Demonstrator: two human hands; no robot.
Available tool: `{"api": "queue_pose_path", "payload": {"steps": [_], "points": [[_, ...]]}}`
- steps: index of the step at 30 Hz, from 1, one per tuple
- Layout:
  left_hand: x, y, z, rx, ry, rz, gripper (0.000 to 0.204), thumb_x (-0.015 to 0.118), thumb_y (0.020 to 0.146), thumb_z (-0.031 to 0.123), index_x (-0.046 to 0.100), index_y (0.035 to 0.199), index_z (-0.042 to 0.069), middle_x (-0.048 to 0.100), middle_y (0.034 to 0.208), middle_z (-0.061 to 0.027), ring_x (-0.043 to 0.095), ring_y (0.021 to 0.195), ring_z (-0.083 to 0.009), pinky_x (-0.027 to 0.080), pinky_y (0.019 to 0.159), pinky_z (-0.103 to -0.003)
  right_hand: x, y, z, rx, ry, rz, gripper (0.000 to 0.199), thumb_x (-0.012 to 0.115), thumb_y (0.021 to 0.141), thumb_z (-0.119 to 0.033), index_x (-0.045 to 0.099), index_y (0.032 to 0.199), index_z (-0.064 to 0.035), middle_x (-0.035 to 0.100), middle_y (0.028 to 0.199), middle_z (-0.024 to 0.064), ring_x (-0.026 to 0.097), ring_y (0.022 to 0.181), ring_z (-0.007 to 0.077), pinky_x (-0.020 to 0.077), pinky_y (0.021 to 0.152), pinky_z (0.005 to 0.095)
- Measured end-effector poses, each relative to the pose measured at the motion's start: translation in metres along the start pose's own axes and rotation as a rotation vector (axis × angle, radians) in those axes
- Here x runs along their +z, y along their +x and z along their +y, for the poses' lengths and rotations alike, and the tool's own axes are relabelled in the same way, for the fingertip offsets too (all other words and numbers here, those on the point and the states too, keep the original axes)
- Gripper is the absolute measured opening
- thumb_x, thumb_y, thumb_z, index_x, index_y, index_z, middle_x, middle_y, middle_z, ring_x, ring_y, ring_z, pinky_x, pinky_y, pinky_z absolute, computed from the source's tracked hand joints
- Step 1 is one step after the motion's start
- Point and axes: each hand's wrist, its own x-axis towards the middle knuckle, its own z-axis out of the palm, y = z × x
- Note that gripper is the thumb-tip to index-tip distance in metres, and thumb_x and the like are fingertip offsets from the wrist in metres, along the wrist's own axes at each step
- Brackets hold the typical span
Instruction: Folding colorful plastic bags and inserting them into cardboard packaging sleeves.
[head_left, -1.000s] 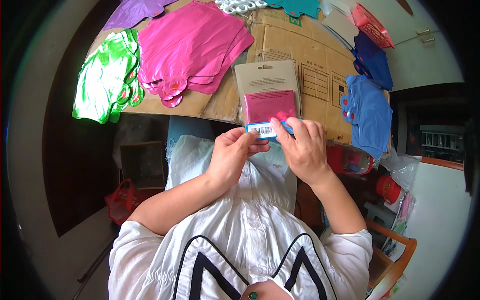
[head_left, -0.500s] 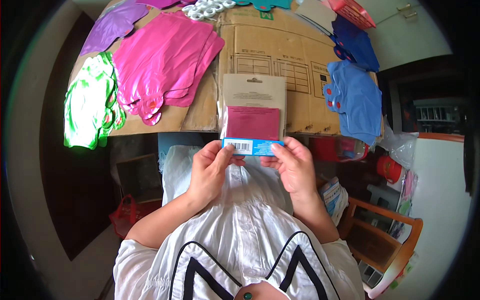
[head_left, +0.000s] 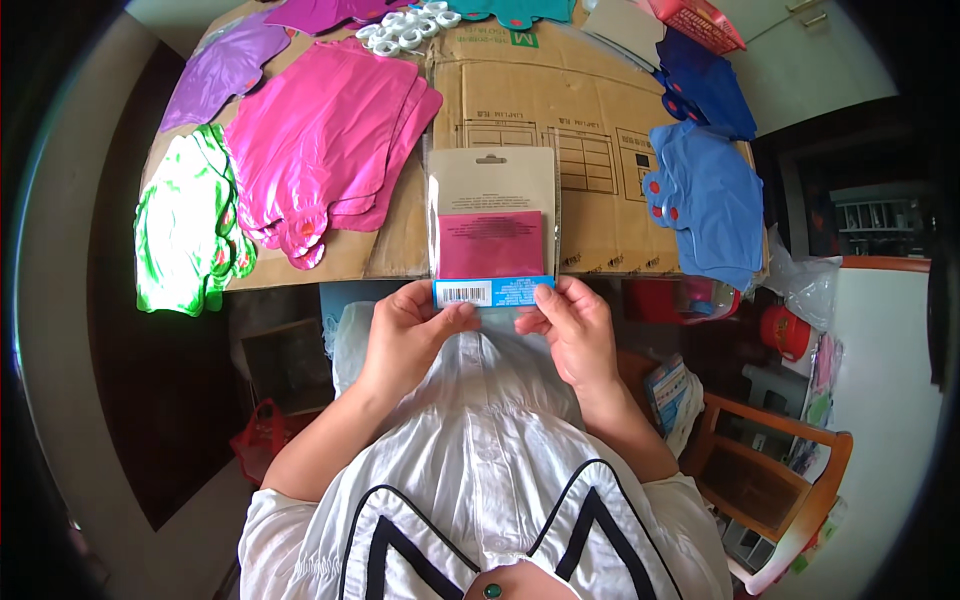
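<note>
A flat, clear-wrapped package (head_left: 490, 248) stands out over the table's near edge. It has a beige hang card, a folded pink sheet in its middle and a blue strip with a barcode along the bottom. My left hand (head_left: 412, 325) is closed at its lower left corner, thumb just under the barcode. At the lower right corner, my right hand (head_left: 572, 322) pinches the blue strip, thumb on top. Left of the package lies a stack of shiny pink foil balloons (head_left: 320, 140), flat and overlapping. Green-and-white foil balloons (head_left: 185, 225) hang over the table edge beside them.
Cardboard (head_left: 500, 80) covers the table. Light blue balloons (head_left: 708, 205) and dark blue balloons (head_left: 710, 90) lie at the right, purple balloons (head_left: 220, 70) at the far left. White ring-shaped rolls (head_left: 405, 30) and a red box (head_left: 700, 22) are at the back. A wooden chair (head_left: 770, 480) stands lower right.
The package has shifted slightly left with both hands. My left thumb has slid off the barcode to below the strip's lower edge.
</note>
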Motion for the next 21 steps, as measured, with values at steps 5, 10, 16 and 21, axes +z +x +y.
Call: {"api": "queue_pose_path", "payload": {"steps": [5, 10, 16, 21], "points": [[-0.001, 0.0, -0.003, -0.05, -0.036, 0.022, 0.015, 0.068, 0.09, 0.01, 0.064, 0.096, -0.003, 0.069, 0.085, -0.0087, 0.066, 0.076, -0.0149, 0.056, 0.074, -0.03, -0.008, -0.007, -0.01, 0.162, 0.05, -0.09, 0.017, 0.062, 0.095, -0.014, 0.062, 0.105, -0.0006, 0.069, 0.09, 0.009, 0.067, 0.073, 0.0155, 0.0571, 0.071, 0.0307], [0.001, -0.002, 0.004, -0.269, -0.252, -0.022, 0.019, 0.066, 0.093, 0.015, 0.064, 0.1, -0.002, 0.068, 0.089, -0.0072, 0.065, 0.077, -0.0152, 0.055, 0.076, -0.03, -0.005, -0.004, -0.01, 0.258, 0.06, -0.034, 0.019, 0.062, 0.096, -0.021, 0.062, 0.095, -0.0018, 0.068, 0.08, 0.0097, 0.066, 0.065, 0.0156, 0.0566, 0.063, 0.029], [-0.006, 0.003, 0.018, -0.154, 0.137, -0.037, 0.026, 0.064, 0.095, 0.024, 0.065, 0.09, -0.002, 0.064, 0.068, -0.0049, 0.06, 0.06, -0.0104, 0.048, 0.056, -0.026, 0.018, -0.006, -0.017, 0.279, 0.052, 0.04, 0.022, 0.06, 0.097, -0.024, 0.062, 0.096, -0.002, 0.068, 0.08, 0.0099, 0.066, 0.067, 0.0156, 0.056, 0.064, 0.0291], [-0.006, 0.004, 0.066, -0.308, 0.664, -0.248, 0.046, 0.058, 0.098, 0.036, 0.066, 0.079, -0.006, 0.065, 0.065, -0.0067, 0.061, 0.056, -0.0111, 0.049, 0.052, -0.027, 0.014, 0.001, -0.016, 0.086, -0.135, 0.085, 0.027, 0.059, 0.098, -0.025, 0.062, 0.093, 0.0008, 0.069, 0.081, 0.0121, 0.067, 0.067, 0.0165, 0.056, 0.062, 0.0282]]}}
